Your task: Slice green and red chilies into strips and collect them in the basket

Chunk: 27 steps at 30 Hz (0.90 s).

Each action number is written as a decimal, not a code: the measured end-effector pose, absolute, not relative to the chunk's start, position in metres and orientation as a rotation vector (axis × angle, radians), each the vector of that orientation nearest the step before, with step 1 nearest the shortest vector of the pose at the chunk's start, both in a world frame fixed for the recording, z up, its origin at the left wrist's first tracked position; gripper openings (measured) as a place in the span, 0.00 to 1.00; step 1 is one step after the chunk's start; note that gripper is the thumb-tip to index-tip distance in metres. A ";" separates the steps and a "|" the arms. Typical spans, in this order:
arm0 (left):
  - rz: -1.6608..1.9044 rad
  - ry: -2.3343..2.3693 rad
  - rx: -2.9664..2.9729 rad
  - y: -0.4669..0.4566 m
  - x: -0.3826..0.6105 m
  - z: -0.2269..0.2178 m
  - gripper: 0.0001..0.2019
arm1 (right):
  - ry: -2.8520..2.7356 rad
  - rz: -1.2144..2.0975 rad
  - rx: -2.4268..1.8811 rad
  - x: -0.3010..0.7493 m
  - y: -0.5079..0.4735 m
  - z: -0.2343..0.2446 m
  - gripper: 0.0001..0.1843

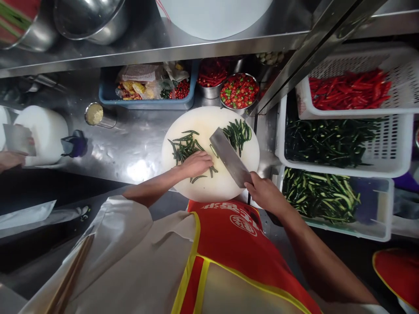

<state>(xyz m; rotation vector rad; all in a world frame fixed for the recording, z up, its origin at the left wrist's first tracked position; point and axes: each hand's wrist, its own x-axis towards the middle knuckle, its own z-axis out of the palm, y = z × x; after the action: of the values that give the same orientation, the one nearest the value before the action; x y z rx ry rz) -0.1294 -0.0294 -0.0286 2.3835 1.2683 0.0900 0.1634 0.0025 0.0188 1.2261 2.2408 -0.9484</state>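
At the white chopping board (pixel 203 118), left hand (pixel 197 163) curled over green peppers (pixel 183 149), grip unclear; right hand (pixel 264 192) clamped on cleaver (pixel 231 158).

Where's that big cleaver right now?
In the head view, the cleaver is in the person's right hand, over the right half of the round white board, beside some sliced green peppers.

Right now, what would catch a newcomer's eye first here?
The broad cleaver in the right hand, over the round white board, stands out first. Left of it, the left hand is at green strips. At upper right, bright red strips lie in a white basket.
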 end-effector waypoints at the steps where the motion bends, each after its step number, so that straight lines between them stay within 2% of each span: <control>1: 0.077 1.267 2.387 -0.031 -0.129 -0.028 0.09 | 2.242 -0.946 1.191 0.166 -0.002 0.018 0.13; 7: 0.275 1.322 2.373 -0.005 -0.132 -0.021 0.11 | 2.211 -0.941 1.303 0.168 -0.007 0.008 0.13; 13: 0.157 1.373 2.433 0.020 -0.132 -0.043 0.10 | 2.169 -1.046 1.372 0.167 -0.005 0.012 0.12; 18: 0.288 1.447 2.374 0.014 -0.127 -0.052 0.12 | 2.155 -1.072 1.389 0.166 -0.009 0.014 0.12; 27: 0.421 1.369 2.333 0.012 -0.124 -0.060 0.14 | 2.215 -0.925 1.346 0.161 -0.007 0.022 0.12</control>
<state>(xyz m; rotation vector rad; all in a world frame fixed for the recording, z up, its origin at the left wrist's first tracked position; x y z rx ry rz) -0.1238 0.0125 -0.0597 2.3333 1.3691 0.4215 0.1614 -0.0073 0.0216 1.3464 2.2154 -0.9248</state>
